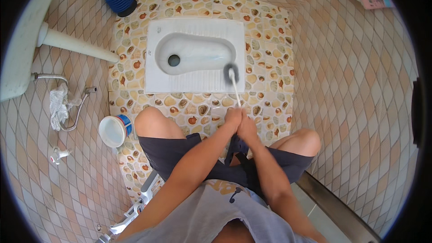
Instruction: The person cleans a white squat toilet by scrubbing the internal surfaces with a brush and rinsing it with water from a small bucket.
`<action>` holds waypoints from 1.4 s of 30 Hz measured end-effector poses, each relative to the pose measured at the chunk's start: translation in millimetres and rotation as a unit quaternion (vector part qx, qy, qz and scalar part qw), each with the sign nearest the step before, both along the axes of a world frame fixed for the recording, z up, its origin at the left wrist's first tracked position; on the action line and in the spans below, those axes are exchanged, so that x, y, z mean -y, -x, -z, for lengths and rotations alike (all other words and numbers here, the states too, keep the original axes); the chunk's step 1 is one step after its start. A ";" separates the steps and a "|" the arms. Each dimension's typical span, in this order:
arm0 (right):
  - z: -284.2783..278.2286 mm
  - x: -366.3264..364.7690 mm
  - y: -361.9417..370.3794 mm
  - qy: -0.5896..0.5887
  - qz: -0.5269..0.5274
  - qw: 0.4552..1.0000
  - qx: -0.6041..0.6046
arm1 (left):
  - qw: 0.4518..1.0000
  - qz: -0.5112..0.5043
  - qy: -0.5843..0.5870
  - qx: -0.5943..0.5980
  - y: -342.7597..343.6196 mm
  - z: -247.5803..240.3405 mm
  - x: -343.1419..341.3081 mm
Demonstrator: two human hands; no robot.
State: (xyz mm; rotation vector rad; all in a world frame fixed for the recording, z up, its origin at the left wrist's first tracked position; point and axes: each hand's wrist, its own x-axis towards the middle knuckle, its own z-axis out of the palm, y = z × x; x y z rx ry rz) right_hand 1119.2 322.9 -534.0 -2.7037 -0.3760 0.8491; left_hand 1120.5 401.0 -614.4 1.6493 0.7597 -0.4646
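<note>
Both of my hands are wrapped round the white handle of a toilet brush [231, 74], one close beside the other. My left hand [233, 117] and my right hand [246, 128] are in front of me, just short of the squat toilet [195, 83]. The brush's dark round head, slightly blurred, is at the near right end of the white squat toilet, over its rim. At the left end of the bowl is the round drain hole [173, 60]. My fingers are partly hidden by the backs of my hands.
A white bucket [112, 131] stands left of my knee. Beyond it are a flexible hose [74, 128], a tap [58, 155] and a white pipe [81, 45] along the left wall. A blue plunger [120, 0] stands in the far left corner. Patterned tile walls close in on both sides.
</note>
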 end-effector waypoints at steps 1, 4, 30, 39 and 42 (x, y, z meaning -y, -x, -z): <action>9.1 0.6 -21.2 -0.029 0.029 0.999 0.026 | 0.999 0.031 0.019 -0.016 -22.4 -4.5 -3.1; 3.6 -6.6 -1.0 -0.065 0.023 0.997 0.035 | 0.966 0.233 -0.113 -0.007 -15.4 22.7 -10.7; 55.8 -99.0 -208.9 -0.123 -0.039 0.987 0.097 | 0.968 -0.069 0.167 0.176 -154.0 -42.5 -112.4; 34.6 -115.4 -203.7 -0.037 -0.070 0.997 0.015 | 0.975 -0.087 0.135 0.155 -142.8 -32.3 -124.7; 32.8 -136.7 -184.5 -0.045 -0.196 0.976 0.084 | 0.985 -0.044 0.164 0.029 -144.3 -23.6 -160.9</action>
